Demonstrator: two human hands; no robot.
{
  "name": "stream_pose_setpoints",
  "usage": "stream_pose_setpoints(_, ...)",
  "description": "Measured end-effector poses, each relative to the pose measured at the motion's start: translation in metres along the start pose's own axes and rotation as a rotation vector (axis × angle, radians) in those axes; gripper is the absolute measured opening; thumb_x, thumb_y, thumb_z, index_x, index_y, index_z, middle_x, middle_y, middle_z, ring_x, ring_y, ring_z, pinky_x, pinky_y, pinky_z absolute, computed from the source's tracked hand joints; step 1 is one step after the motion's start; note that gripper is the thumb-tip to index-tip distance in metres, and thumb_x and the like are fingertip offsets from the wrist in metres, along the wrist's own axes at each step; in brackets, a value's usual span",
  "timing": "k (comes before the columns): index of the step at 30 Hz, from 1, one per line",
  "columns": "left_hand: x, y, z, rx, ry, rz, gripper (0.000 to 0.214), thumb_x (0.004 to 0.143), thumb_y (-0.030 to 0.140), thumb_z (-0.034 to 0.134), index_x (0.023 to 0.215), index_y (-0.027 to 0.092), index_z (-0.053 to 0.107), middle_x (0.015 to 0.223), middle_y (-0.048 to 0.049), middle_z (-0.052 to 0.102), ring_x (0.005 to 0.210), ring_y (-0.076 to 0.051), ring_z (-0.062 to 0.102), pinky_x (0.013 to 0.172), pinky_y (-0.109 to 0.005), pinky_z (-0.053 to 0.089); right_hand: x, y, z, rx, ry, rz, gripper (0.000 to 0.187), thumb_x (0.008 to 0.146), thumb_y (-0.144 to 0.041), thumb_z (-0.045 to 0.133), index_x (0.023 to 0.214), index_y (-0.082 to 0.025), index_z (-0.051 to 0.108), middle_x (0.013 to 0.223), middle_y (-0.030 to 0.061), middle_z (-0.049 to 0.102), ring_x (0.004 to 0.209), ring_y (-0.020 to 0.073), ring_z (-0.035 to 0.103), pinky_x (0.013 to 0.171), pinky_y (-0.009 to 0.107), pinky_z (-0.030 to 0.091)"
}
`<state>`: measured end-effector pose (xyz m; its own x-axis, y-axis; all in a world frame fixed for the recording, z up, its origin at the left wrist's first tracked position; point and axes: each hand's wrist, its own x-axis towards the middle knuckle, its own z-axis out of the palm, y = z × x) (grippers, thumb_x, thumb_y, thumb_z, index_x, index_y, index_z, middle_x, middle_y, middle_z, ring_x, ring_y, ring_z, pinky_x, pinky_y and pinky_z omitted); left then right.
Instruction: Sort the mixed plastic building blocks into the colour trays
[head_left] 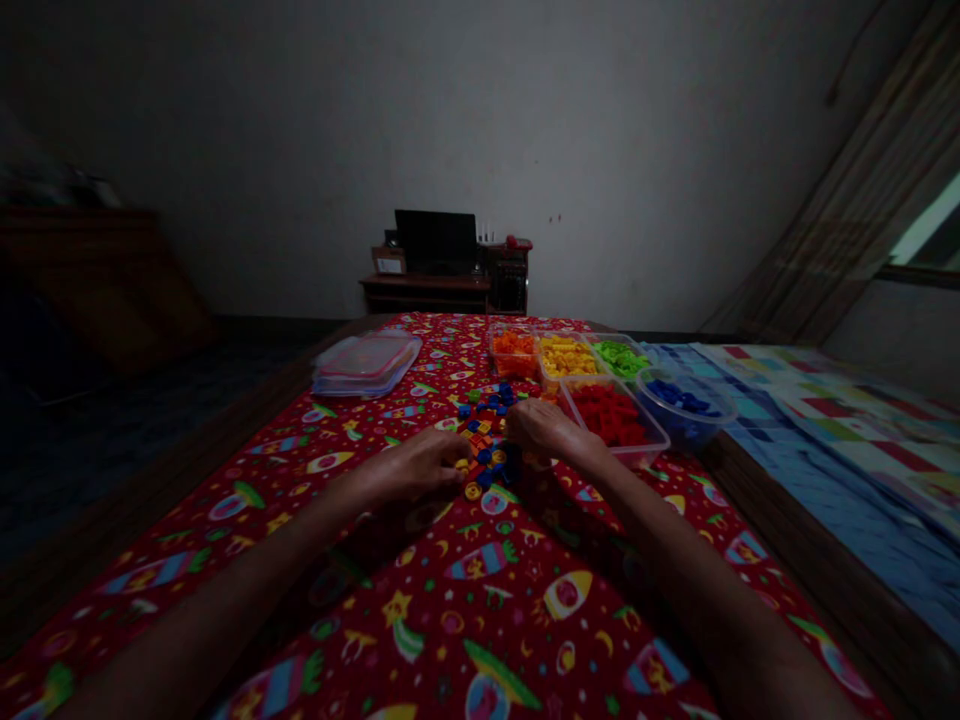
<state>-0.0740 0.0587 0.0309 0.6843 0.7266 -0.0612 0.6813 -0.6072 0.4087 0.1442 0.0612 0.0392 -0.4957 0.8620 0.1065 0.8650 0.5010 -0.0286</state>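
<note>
Both my hands rest on a red cloth with a rocket print (pixel 465 590), at a small pile of loose plastic bricks (pixel 487 425), mostly blue with some orange and yellow. My left hand (pixel 420 465) lies at the pile's left edge with its fingers curled onto the bricks. My right hand (pixel 547 428) lies at the pile's right edge, fingers bent down among the bricks. What either hand grips is too dark and small to make out.
Behind the pile stand clear tubs of sorted bricks: orange (pixel 514 352), yellow (pixel 567 357), green (pixel 622 357), red (pixel 613 415), and a round bowl of blue ones (pixel 684 402). Stacked lids (pixel 366 362) lie at the left. A patterned mat (pixel 825 420) lies to the right.
</note>
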Motion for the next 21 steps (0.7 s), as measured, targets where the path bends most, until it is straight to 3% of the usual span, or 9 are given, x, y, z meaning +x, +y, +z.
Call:
stream_pose_setpoints(3,0.007,-0.011,-0.001,-0.172,0.067,-0.061,0.027,0.074,0.034,0.054,0.094,0.018,0.063,0.083,-0.0012,0.065,0.076,-0.017,0.058,0.064,-0.023,0.045,0.002,-0.007,-0.006,0.038,-0.087,-0.061,0.023,0.086,-0.015,0.045,0.079,-0.009,0.066,0.073,0.0088,0.064,0.058,0.0109,0.051,0.053,0.024,0.030)
stream_pose_setpoints(7,0.015,-0.028,0.009,-0.451,0.077,-0.083,0.049,0.072,0.046,0.056,0.109,0.014,0.058,0.079,-0.0025,0.063,0.067,-0.015,0.057,0.057,-0.024,0.044,0.003,-0.029,0.000,0.048,-0.185,-0.116,0.023,0.085,-0.014,0.045,0.085,-0.008,0.067,0.074,0.0103,0.066,0.059,0.0119,0.054,0.053,0.023,0.030)
stream_pose_setpoints(10,0.016,-0.031,0.011,-0.536,0.059,-0.084,0.059,0.071,0.051,0.059,0.117,0.013,0.054,0.072,-0.0006,0.061,0.060,-0.013,0.053,0.054,-0.023,0.042,0.004,-0.037,0.005,0.028,-0.156,-0.143,0.023,0.085,-0.009,0.044,0.089,-0.006,0.067,0.077,0.0122,0.067,0.063,0.0127,0.056,0.055,0.023,0.031)
stream_pose_setpoints(14,0.012,-0.025,0.007,-0.608,0.109,-0.115,0.061,0.073,0.054,0.058,0.119,0.015,0.052,0.074,-0.0006,0.061,0.062,-0.014,0.054,0.054,-0.023,0.041,0.006,-0.028,0.004,0.147,-0.073,-0.097,0.020,0.083,-0.010,0.048,0.081,-0.006,0.067,0.070,0.0087,0.065,0.059,0.0102,0.052,0.055,0.022,0.031)
stream_pose_setpoints(18,0.013,-0.021,0.010,-0.709,0.208,-0.126,0.062,0.073,0.053,0.058,0.120,0.013,0.049,0.075,-0.0003,0.061,0.062,-0.014,0.056,0.053,-0.024,0.042,0.015,-0.016,0.007,0.572,0.091,0.056,0.018,0.083,-0.022,0.052,0.075,-0.010,0.063,0.060,0.0004,0.059,0.055,0.0083,0.048,0.053,0.020,0.031)
stream_pose_setpoints(21,0.018,-0.017,0.015,-0.699,0.284,-0.117,0.056,0.074,0.049,0.056,0.118,0.014,0.050,0.080,-0.0028,0.064,0.067,-0.017,0.060,0.058,-0.027,0.046,0.022,-0.018,0.014,1.072,-0.013,0.137,0.019,0.083,-0.027,0.051,0.073,-0.013,0.060,0.057,-0.0024,0.057,0.050,0.0073,0.048,0.050,0.018,0.034)
